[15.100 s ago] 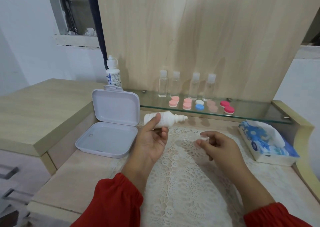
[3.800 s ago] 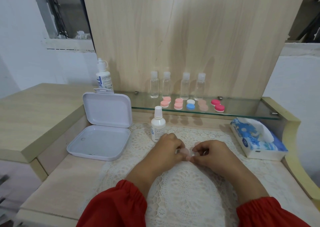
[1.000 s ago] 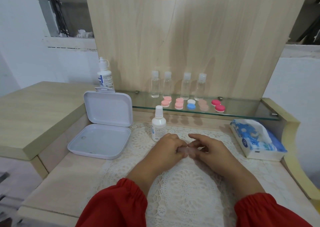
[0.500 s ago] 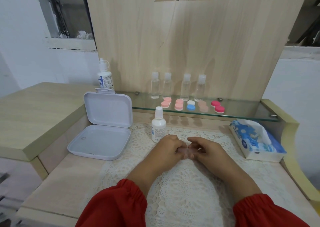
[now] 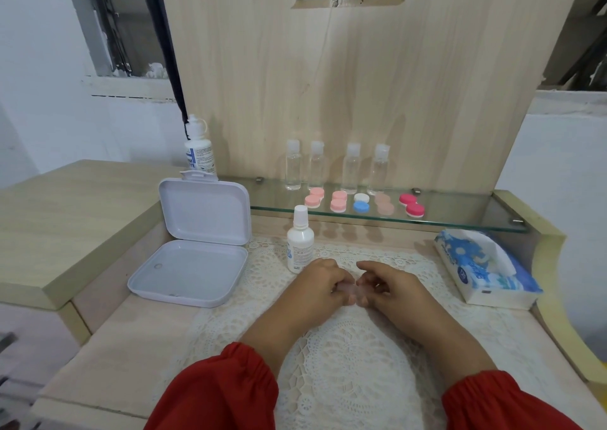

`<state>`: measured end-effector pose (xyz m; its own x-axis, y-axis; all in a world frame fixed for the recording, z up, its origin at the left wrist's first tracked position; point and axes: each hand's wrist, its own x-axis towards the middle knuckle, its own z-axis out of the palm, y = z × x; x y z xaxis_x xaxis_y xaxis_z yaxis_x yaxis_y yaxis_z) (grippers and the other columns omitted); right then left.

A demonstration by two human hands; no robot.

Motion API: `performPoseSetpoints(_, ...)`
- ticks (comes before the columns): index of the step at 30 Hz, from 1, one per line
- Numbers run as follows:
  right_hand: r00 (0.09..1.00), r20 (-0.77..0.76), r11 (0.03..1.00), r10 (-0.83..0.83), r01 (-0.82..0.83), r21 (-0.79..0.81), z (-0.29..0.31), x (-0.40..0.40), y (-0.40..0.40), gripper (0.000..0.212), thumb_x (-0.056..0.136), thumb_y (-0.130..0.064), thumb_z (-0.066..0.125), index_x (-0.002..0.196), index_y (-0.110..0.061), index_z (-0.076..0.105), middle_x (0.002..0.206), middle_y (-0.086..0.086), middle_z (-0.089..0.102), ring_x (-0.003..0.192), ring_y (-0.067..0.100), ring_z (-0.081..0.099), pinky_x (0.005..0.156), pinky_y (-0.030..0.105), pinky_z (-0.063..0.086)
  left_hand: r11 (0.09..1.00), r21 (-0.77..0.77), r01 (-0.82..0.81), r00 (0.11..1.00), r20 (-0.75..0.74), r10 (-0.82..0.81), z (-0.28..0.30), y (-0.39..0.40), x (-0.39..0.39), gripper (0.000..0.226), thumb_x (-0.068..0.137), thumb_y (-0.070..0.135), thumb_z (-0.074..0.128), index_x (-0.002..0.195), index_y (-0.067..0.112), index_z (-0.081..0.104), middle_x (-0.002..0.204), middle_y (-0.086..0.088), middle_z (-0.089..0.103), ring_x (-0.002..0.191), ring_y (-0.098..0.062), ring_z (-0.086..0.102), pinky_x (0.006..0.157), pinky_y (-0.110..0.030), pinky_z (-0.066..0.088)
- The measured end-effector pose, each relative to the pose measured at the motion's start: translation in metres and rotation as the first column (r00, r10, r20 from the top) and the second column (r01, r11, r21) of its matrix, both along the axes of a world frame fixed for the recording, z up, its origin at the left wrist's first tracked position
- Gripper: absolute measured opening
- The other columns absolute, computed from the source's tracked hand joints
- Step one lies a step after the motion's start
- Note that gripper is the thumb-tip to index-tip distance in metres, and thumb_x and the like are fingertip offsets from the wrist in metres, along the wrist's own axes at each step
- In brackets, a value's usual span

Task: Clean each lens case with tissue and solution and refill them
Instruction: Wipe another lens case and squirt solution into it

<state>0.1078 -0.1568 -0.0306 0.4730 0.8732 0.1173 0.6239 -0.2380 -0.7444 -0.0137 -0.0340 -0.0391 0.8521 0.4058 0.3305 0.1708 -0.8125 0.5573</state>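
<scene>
A small clear lens case (image 5: pixel 350 287) sits between my two hands over the lace mat, mostly hidden by fingers. My left hand (image 5: pixel 320 285) pinches its left side with curled fingers. My right hand (image 5: pixel 386 285) pinches its right side. A white solution bottle (image 5: pixel 299 245) stands upright, capped, just behind my left hand. Several coloured lens cases (image 5: pixel 361 202) lie in a row on the glass shelf (image 5: pixel 460 214). A blue tissue pack (image 5: pixel 483 270) lies to the right of my right hand.
An open white plastic box (image 5: pixel 192 272) lies at the left of the mat. Several clear small bottles (image 5: pixel 335 166) stand at the back of the shelf. A larger solution bottle (image 5: pixel 198 153) stands behind the box. A raised wooden counter (image 5: pixel 65 206) borders the left.
Since the oldest frame the solution bottle left my left hand and now stands on the mat. Over the last second both hands stay together on the clear case, fingers shifting slightly.
</scene>
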Motion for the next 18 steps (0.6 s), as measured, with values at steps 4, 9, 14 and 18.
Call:
performPoseSetpoints(4,1.000,0.002,1.000,-0.011,0.011,0.002,-0.0002,0.0007,-0.0025,0.055,0.083,-0.007,0.070,0.133,-0.024,0.053,0.096,-0.018,0.064,0.088,-0.003,0.059,0.073,0.004,0.043,1.000,-0.002,-0.006,1.000,0.003,0.006,-0.0005,0.0001,0.0004,0.030,0.086,0.022,0.068,0.115,0.014,0.067,0.086,0.008,0.046,0.089,-0.006,0.040,0.079,-0.018,0.031)
performPoseSetpoints(9,1.000,-0.031,1.000,-0.003,0.003,0.007,-0.0001,0.0034,-0.0051,0.055,0.086,-0.004,0.066,0.135,-0.026,0.051,0.101,-0.019,0.065,0.088,-0.008,0.061,0.072,0.003,0.044,1.000,-0.007,0.001,1.000,0.009,-0.001,-0.0018,0.0005,0.0011,0.030,0.086,0.021,0.068,0.115,0.013,0.068,0.089,0.006,0.048,0.091,-0.007,0.041,0.080,-0.018,0.032)
performPoseSetpoints(14,1.000,0.001,1.000,-0.006,0.006,0.025,-0.0012,0.0011,-0.0028,0.046,0.088,-0.006,0.063,0.131,-0.022,0.055,0.093,-0.017,0.066,0.084,-0.008,0.061,0.074,0.005,0.045,1.000,-0.009,0.002,1.000,0.004,-0.002,-0.0013,0.0028,0.0011,0.029,0.086,0.021,0.067,0.115,0.014,0.068,0.081,0.014,0.043,0.090,-0.006,0.040,0.078,-0.015,0.029)
performPoseSetpoints(18,1.000,0.011,1.000,-0.002,0.002,0.022,-0.0009,0.0024,-0.0042,0.048,0.088,-0.005,0.064,0.130,-0.025,0.055,0.095,-0.019,0.066,0.086,-0.010,0.060,0.075,0.005,0.045,1.000,-0.021,-0.003,1.000,0.014,0.003,-0.0032,0.0035,0.0010,0.029,0.087,0.019,0.067,0.115,0.015,0.068,0.080,0.017,0.042,0.091,-0.005,0.040,0.080,-0.015,0.029)
